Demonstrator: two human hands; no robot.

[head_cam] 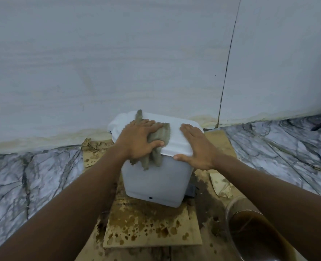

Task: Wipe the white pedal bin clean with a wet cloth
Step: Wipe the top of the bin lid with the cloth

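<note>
The white pedal bin (156, 183) stands on stained cardboard near the wall, its lid closed. A grey-green wet cloth (158, 137) lies across the left part of the lid and hangs over the front edge. My left hand (137, 140) presses flat on the cloth, thumb on its lower part. My right hand (197, 146) rests flat on the right side of the lid, thumb along the lid's front edge. A dark pedal part (190, 190) shows at the bin's lower right.
Wet, brown-spotted cardboard (148, 228) covers the floor under and in front of the bin. A clear container of brown water (254, 234) stands at the lower right. Marble floor (14, 178) spreads to both sides. The white wall (118, 63) rises right behind the bin.
</note>
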